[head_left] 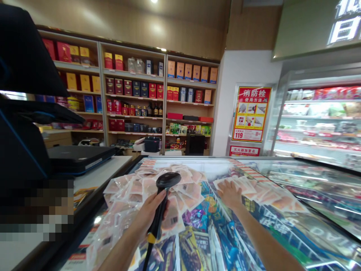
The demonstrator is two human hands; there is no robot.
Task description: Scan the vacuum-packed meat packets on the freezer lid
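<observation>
In the middle of the head view, my left hand (150, 209) is wrapped round the handle of a black barcode scanner (168, 180). Its head hangs over a wide pile of clear flat packets (129, 188) with pale pinkish contents. A cable runs down from the scanner's yellow-banded end. To the right, my right hand (231, 194) rests with its fingers stretched out on the near-left end of a fanned row of similar packets (267, 194). Whether a packet lies pinched under those fingers is hard to see.
Both groups of packets lie on a glass freezer top (217, 163), with colourful bagged goods visible below. A black checkout machine (19, 135) and a counter (120, 165) stand at left. Shelves of boxes (135, 75) and a red fire-hydrant sign (251, 114) are behind.
</observation>
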